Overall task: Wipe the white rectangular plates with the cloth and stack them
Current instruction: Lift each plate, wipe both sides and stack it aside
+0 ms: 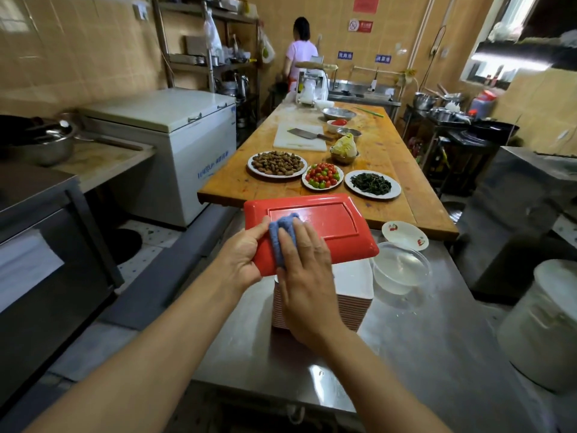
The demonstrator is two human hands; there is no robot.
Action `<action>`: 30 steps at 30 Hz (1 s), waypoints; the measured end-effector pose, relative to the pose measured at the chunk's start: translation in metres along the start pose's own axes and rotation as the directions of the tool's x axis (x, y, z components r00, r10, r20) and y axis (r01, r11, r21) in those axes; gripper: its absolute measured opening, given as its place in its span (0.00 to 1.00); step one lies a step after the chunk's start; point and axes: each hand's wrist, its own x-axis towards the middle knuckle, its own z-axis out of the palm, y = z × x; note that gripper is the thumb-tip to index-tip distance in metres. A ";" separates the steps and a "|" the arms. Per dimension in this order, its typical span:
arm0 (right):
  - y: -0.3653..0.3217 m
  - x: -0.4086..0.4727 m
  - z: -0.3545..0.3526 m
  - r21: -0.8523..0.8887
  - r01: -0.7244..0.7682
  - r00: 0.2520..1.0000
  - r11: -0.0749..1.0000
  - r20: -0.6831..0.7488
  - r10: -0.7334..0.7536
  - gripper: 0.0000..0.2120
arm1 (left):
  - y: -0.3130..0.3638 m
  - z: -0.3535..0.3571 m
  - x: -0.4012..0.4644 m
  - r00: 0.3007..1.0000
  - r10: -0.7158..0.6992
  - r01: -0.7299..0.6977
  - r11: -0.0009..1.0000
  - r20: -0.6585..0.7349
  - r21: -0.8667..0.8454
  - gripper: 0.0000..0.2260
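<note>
Two hands: left hand [240,260], right hand [307,276]. One blue cloth [282,234]. One red-backed rectangular plate [327,226] held up; one stack of rectangular plates [352,295] beneath it, number of plates not countable. One clear plastic container [402,267]. One small patterned bowl [405,235]. Three round plates of food: peanuts [277,164], small tomatoes [322,176], dark greens [372,184]. One cleaver [307,133] on one white cutting board [299,136]. One person in pink [299,53].

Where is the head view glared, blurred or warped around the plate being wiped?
Head view: ceiling-light sheen on the red plate underside beside the blue cloth; steel table shows soft reflections; window top right blown out; wide-angle bends edges; both forearms soften near the bottom; hands stay sharp.
</note>
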 end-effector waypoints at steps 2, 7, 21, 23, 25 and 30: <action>-0.012 0.007 0.008 0.013 -0.011 0.998 1.000 0.056 0.010 0.27 | -0.001 -0.007 -0.001 1.000 0.019 -0.019 0.999 -0.008 -0.045 0.16; -0.001 0.035 0.015 -0.044 -0.012 0.975 0.999 0.220 0.021 0.27 | -0.001 -0.028 -0.006 0.993 0.105 -0.107 0.993 -0.056 -0.041 0.07; 0.020 0.039 0.046 0.395 -0.404 0.914 0.825 0.140 0.381 0.11 | 0.027 -0.124 -0.015 0.971 0.064 -0.095 0.988 -0.229 -0.124 0.07; 0.012 0.042 0.052 0.435 -0.440 0.897 0.785 0.187 0.399 0.13 | 0.029 -0.136 -0.017 0.965 0.079 -0.109 0.988 -0.252 -0.107 0.07; 0.008 0.044 0.060 0.431 -0.480 0.877 0.764 0.243 0.414 0.11 | 0.030 -0.147 -0.018 0.955 0.113 -0.145 0.985 -0.274 -0.099 0.06; -0.004 0.058 0.067 0.482 -0.551 0.834 0.681 0.345 0.431 0.09 | 0.028 -0.161 -0.009 0.895 0.337 -0.318 0.942 -0.291 0.110 0.09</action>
